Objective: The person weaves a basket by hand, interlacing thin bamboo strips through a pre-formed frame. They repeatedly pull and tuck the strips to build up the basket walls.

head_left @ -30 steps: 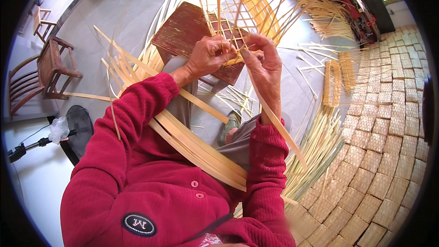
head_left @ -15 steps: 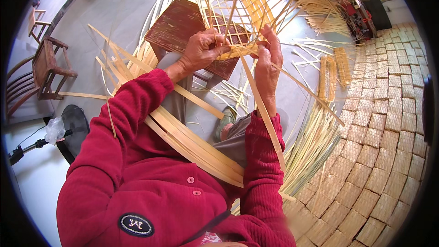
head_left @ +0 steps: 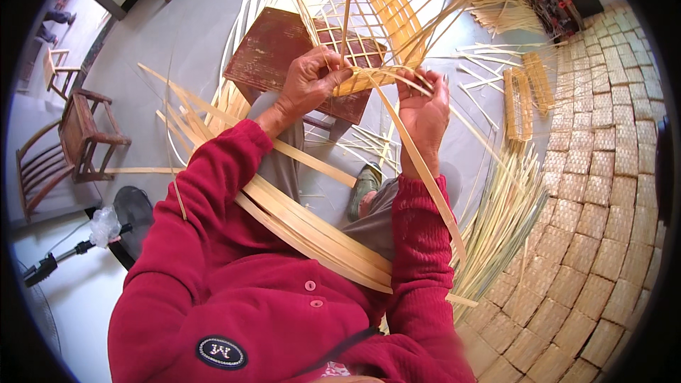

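A half-woven basket (head_left: 406, 25) of yellow bamboo strips, with open lattice and long loose ends, rests in front of me on a dark red wooden stool (head_left: 264, 53). At the left end of its near edge, my left hand (head_left: 306, 86) is closed, thumb and fingers pinching the rim. My right hand (head_left: 424, 117) is at the right end, its fingers curled round a narrow bamboo strip (head_left: 413, 83) beside the rim. Between the hands a wider bamboo strip (head_left: 418, 159) hangs from the edge and runs down over my right forearm.
Several long flat strips (head_left: 312, 230) lie across my lap. A bundle of thin strips (head_left: 496, 227) is on my right, near two small woven pieces (head_left: 518, 103) and stacked woven blocks (head_left: 596, 191). To the left stand a wooden chair (head_left: 89, 135) and a fan (head_left: 133, 216).
My right hand has turned, its raised fingers now curling down beside the rim around the narrow strip. My left hand keeps its pinch. The whole view has shifted slightly.
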### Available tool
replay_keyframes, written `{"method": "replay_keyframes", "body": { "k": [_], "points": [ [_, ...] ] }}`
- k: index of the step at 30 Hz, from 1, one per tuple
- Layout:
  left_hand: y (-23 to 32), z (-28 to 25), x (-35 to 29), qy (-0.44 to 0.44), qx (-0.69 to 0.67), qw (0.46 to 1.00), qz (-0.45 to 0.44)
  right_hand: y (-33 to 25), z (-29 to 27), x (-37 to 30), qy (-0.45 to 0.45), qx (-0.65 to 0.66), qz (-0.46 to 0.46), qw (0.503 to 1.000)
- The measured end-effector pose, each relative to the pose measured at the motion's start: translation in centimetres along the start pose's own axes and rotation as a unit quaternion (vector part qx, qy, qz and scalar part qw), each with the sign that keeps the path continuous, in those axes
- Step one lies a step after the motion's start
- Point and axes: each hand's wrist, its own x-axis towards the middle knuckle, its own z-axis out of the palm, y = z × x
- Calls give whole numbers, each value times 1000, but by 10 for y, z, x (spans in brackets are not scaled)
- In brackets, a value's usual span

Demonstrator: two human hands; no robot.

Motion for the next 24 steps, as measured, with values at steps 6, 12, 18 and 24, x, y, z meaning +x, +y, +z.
{"method": "replay_keyframes", "body": {
  "k": [6,12,18,24],
  "points": [
    [-2,5,0,17,-22,1000,-14,17,-26,-12,74,243,93,963],
    [3,6,0,28,-15,999,-28,30,-27,-39,137,271,99,948],
    [4,3,0,17,-10,1000,-4,-50,9,8,-1,-111,158,981],
    [-11,20,1,36,-42,998,8,-33,-46,-6,47,133,176,974]
  ]
}}
